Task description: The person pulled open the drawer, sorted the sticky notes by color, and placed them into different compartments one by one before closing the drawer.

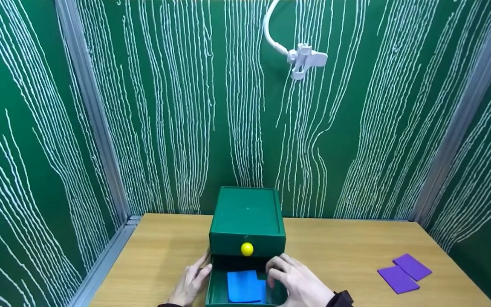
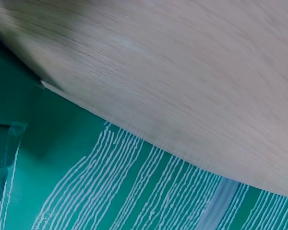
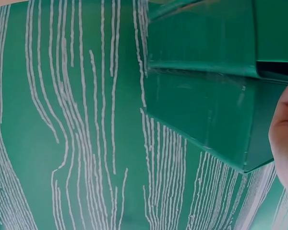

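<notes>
A green two-drawer box point(image 1: 247, 213) stands on the table, its lower drawer point(image 1: 218, 285) pulled out and the upper one closed with a yellow knob point(image 1: 247, 249). Two overlapping blue flat pieces point(image 1: 244, 286) lie in the lower drawer. My left hand point(image 1: 190, 279) rests along the box's left side, fingers extended and thumb at the drawer's edge. Over the right side of the drawer, my right hand point(image 1: 298, 283) has its fingers loosely bent beside the blue pieces, with nothing visible between them and the thumb. The right wrist view catches part of this hand point(image 3: 285, 134) beside the box.
Two purple flat pieces point(image 1: 399, 279) lie overlapping on the wooden table point(image 1: 335, 243) at the right. A white gooseneck clamp point(image 1: 303, 62) hangs above, before the green wall point(image 1: 177, 106) with white wavy lines. Grey metal posts point(image 1: 96, 106) stand at the corners.
</notes>
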Available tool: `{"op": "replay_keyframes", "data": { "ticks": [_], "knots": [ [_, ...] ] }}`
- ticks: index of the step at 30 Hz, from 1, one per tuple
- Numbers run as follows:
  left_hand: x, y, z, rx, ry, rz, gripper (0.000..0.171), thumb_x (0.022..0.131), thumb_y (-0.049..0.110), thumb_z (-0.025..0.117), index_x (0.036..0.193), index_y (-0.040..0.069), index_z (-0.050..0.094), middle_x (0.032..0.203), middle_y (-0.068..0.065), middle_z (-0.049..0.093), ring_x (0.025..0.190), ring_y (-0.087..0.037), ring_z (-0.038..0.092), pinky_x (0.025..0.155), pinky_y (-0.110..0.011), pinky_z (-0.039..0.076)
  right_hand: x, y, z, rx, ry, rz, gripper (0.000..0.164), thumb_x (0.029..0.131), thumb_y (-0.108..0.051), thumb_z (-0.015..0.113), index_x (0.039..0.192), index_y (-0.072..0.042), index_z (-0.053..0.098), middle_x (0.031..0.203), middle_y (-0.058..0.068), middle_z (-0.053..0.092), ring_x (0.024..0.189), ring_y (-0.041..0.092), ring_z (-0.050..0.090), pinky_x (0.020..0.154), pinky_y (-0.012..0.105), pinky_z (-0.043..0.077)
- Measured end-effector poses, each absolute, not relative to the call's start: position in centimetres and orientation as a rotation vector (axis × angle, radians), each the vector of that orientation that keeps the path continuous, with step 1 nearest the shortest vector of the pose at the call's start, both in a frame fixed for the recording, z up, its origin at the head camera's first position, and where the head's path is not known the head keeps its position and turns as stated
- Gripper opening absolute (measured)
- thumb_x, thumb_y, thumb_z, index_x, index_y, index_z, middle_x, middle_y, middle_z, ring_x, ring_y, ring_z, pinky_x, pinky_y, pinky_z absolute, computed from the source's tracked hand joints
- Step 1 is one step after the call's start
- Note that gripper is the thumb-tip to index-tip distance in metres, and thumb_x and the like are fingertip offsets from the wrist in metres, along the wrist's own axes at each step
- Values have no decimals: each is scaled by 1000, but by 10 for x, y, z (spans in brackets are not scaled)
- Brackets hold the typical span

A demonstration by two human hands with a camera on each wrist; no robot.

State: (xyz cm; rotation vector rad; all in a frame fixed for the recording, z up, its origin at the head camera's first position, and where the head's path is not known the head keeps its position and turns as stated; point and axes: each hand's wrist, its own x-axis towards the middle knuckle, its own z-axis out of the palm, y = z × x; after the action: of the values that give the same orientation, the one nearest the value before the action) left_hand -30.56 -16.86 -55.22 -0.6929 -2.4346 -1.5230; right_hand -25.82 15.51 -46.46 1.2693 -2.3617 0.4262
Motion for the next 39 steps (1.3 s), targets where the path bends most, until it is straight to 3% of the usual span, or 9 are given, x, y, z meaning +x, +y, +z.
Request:
{"op": "replay_keyframes", "data": {
  "ticks": [8,14,20,27,39],
  "knots": [
    [-306,-170,-555,-687,-2429,-1552,50,101,24,41,146,6,30,146,-9,36,120,-14,51,97,-16,39,-261,179,-478,1150,-2388,389,54,64,-75,65,89,-29,54,98,-17,48,90,0,41,73,21,40],
    [-307,-172,-552,-643,-2441,-1514,49,101,29,40,146,10,33,145,-3,40,127,-15,44,102,-18,37,-266,192,-485,1090,-2389,412,60,61,-75,67,90,-27,48,89,-16,46,83,0,41,65,17,37],
    [-306,-173,-550,-712,-2376,-1516,47,101,23,39,145,7,33,146,-8,40,128,-16,45,102,-15,36,-270,192,-488,994,-2369,469,63,56,-75,71,87,-25,47,82,-17,42,75,-1,38,58,14,31],
    [-308,-170,-549,-731,-2381,-1465,46,103,21,31,145,2,31,148,-10,35,135,-24,35,107,-12,24,-275,189,-488,846,-2473,500,57,58,-70,74,86,-28,46,82,-21,39,76,0,39,60,15,33],
    [-306,-168,-555,-725,-2396,-1425,48,103,23,26,142,-3,34,146,-15,37,133,-27,38,109,-16,26,-292,188,-493,735,-2439,531,58,60,-72,70,89,-27,49,81,-20,41,72,-1,39,61,16,36]
  ]
}}
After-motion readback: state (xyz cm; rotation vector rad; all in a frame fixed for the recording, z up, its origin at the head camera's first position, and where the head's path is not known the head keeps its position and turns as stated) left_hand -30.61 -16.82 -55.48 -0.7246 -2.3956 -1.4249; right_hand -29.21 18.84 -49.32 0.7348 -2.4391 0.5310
